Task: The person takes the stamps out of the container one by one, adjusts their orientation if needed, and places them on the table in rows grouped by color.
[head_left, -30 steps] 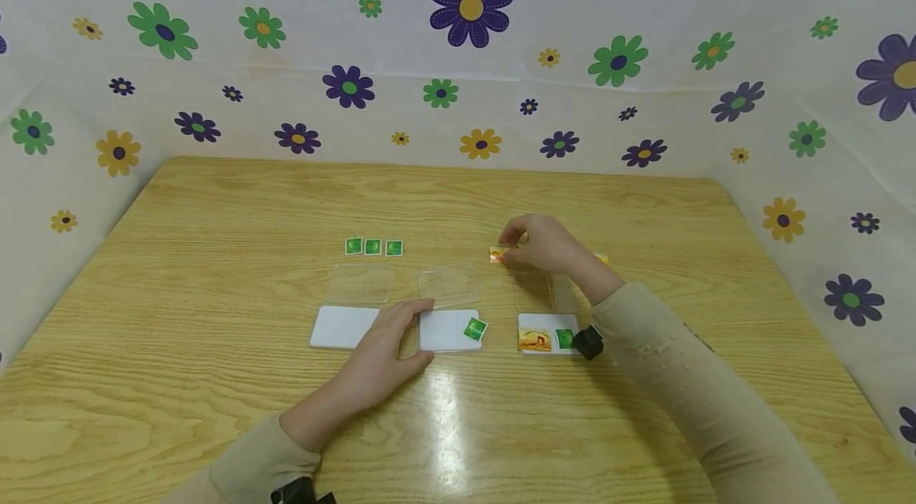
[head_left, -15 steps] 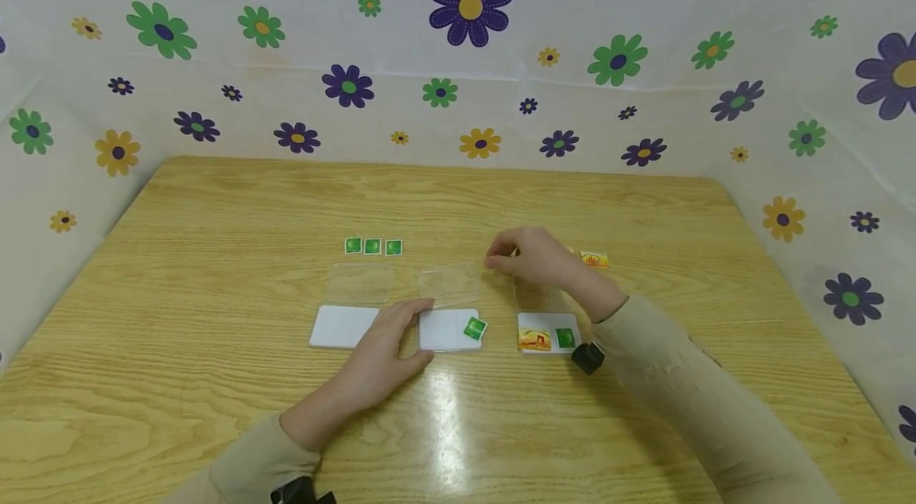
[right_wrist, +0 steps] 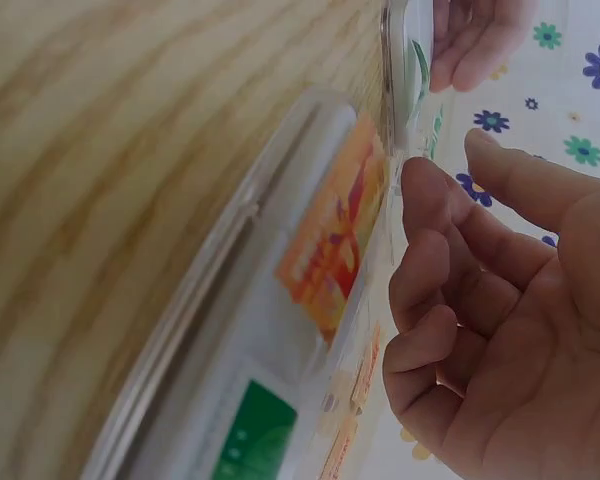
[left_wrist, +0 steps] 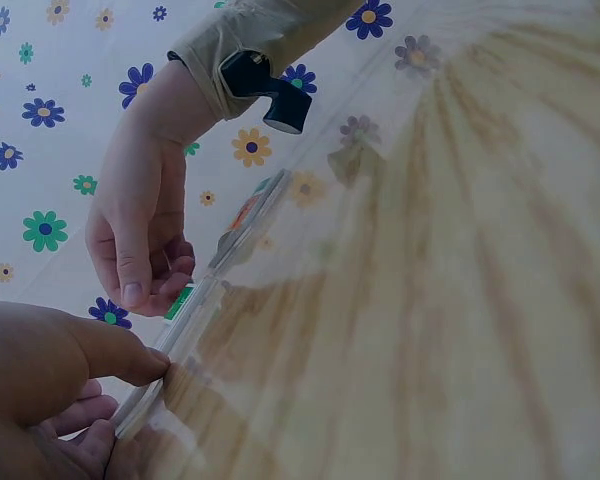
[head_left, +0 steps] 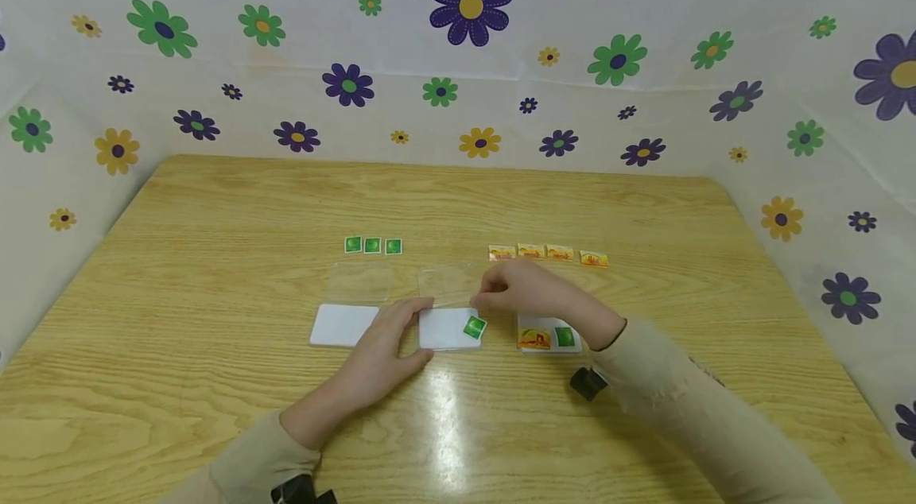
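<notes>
In the head view, my left hand (head_left: 386, 345) grips the left side of a flat white case (head_left: 442, 331), thumb at its front edge and forefinger at its back edge. A small green square piece (head_left: 475, 327) lies tilted at that case's right end. My right hand (head_left: 525, 289) hovers just behind and right of this green square. In the right wrist view its fingers (right_wrist: 420, 275) are loosely curled, the thumb stands apart and nothing is between them. Below it sits another white case (right_wrist: 245, 320) bearing an orange picture piece (head_left: 534, 339) and a green square (head_left: 564, 336).
A third white case (head_left: 342, 327) lies left of my left hand. Clear lids (head_left: 359, 281) extend behind the cases. Farther back are three green squares (head_left: 373, 246) in a row and several orange pieces (head_left: 531, 251). Flower-printed white sheets (head_left: 286, 91) border the wooden table (head_left: 215, 250).
My right hand has left the leftmost orange piece in the back row and moved toward me and slightly left, near the middle case. The left hand has kept its place.
</notes>
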Tool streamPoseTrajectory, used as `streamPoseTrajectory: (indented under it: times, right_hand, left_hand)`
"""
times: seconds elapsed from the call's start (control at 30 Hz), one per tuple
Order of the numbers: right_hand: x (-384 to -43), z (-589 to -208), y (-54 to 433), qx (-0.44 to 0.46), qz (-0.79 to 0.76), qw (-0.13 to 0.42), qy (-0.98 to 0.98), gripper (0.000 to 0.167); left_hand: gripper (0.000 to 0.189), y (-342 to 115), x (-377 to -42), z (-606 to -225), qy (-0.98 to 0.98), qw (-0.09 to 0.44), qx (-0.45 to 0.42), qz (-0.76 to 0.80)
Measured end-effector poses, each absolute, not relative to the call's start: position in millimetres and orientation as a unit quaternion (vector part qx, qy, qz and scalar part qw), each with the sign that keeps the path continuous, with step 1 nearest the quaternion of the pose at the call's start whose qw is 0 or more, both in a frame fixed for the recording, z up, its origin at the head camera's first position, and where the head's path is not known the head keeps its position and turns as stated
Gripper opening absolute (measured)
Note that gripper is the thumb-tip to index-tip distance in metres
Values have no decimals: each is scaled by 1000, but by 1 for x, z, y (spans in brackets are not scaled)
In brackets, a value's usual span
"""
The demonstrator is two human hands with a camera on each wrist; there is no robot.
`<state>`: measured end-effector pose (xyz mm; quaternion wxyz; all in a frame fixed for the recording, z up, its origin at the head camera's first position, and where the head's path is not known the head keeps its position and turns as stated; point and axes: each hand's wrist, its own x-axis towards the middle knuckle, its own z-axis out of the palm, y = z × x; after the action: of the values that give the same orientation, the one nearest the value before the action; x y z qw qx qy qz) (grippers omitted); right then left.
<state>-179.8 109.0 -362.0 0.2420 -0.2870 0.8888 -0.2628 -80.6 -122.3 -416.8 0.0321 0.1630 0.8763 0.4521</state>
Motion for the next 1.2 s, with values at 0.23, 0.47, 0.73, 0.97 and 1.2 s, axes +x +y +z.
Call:
streamPoseTrajectory:
  times: [0.23,0.47,0.73,0.97,1.2]
  right_hand:
    - [-174,-362,108,-286,-254,262,886,26]
    - [-170,-362,106,-283,-253,292,878,26]
    - [-169,-364,104,-308,-246,277,876,21]
    - [-171,-365,103,-316,-268,272,868,17]
    - [-173,-360,100,-323,-313,280,848,11]
  left_hand:
    - [59,-123,-81,-418,878,28,167,448]
    - [59,-123,-81,-418,877,28,171,448]
    - [59,-124,-81,-417,875,30,172,451]
    - [59,-123,-81,-417,875,33,168,452]
    - [60,-123,-81,-415,873,35,169,456]
